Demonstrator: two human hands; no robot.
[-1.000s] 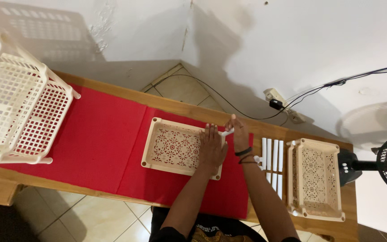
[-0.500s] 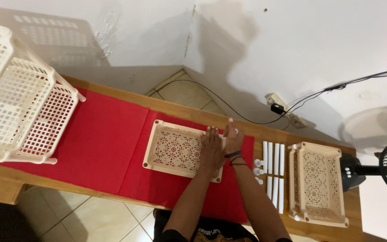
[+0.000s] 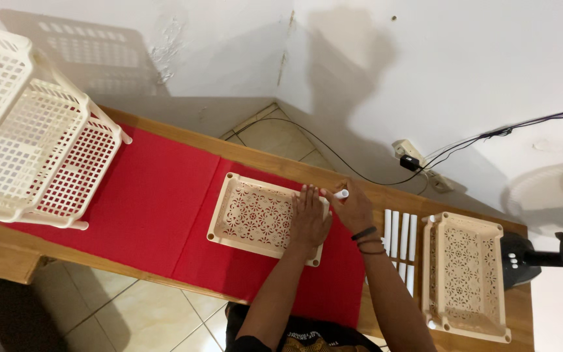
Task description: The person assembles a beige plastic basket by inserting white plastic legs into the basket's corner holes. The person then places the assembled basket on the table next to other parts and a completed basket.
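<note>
The scene is lit evenly and fairly brightly by a source above and in front of the white plastered wall (image 3: 464, 72). A soft grey shadow of the head and raised arm is thrown on that wall above the perforated cream plastic tray (image 3: 262, 214), and a lattice shadow is cast on it behind the tall cream plastic basket rack (image 3: 27, 156). No glare is seen on the red felt cloth (image 3: 151, 195). Focus is kept sharp throughout; straight lines are bent outward near the wall's far edges by the wide lens.
</note>
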